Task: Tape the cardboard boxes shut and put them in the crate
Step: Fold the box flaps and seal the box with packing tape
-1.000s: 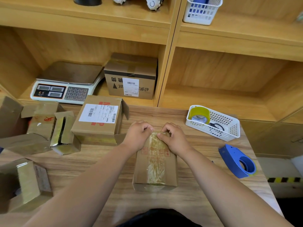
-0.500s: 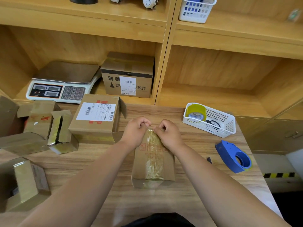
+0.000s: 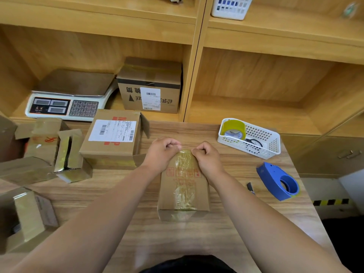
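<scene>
The box (image 3: 183,186) lies flat on the table (image 3: 226,229), straight in front of the person, long side running away from them. A strip of clear tape (image 3: 184,174) runs down the middle of its top and folds over its near end.

Both hands are at the box's far end, fingers curled tight. The left hand (image 3: 162,152) pinches the left corner of the tape's far end. The right hand (image 3: 206,157) pinches the right corner. The knuckles of the two hands are close together but apart, with the tape showing between them. Both wrists rest over the box's far corners.

Just left of the box and touching the left wrist stands a labelled box (image 3: 113,134) with a side flap open. Further left of the box lie several open boxes (image 3: 69,154). Right of the box, well apart, a blue dispenser (image 3: 278,181) lies on the table. Beyond it and right of the box sits a white basket (image 3: 273,142) holding a yellow roll (image 3: 233,129) and scissors (image 3: 254,142). Beyond the box, in the shelf, stand a scale (image 3: 69,95) and a shelf box (image 3: 150,85).
</scene>
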Tool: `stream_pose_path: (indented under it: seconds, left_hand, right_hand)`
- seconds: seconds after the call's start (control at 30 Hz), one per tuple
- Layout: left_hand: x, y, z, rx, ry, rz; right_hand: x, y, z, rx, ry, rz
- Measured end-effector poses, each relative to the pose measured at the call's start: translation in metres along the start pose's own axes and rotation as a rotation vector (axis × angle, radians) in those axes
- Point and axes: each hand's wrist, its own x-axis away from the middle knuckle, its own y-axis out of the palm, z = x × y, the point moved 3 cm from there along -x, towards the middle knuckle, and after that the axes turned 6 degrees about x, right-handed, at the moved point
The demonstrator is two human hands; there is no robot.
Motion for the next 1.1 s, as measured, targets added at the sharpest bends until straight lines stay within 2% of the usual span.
stream_pose_path:
  seconds: [0.23, 0.37, 0.43, 0.5, 0.97, 1.1]
  left_hand:
    - [0.000, 0.001, 0.004, -0.039, 0.011, -0.004]
    - [0.000, 0.002, 0.006, -0.080, 0.035, -0.015]
    - [0.000, 0.002, 0.006, -0.081, 0.040, -0.011]
    - [0.001, 0.002, 0.006, -0.063, 0.036, -0.010]
    - [0.002, 0.002, 0.006, -0.089, 0.069, 0.003]
    - [0.003, 0.002, 0.006, -0.102, 0.073, 0.000]
  right_hand:
    - [-0.001, 0.002, -0.004, 0.171, -0.074, 0.056]
    - [0.006, 0.001, -0.014, 0.554, -0.287, 0.131]
    - [0.010, 0.005, -0.018, 0.726, -0.406, 0.119]
    - [0.011, 0.009, -0.019, 0.804, -0.441, 0.075]
    - [0.031, 0.006, -0.014, 0.891, -0.468, -0.085]
    - [0.038, 0.005, -0.007, 0.902, -0.446, -0.219]
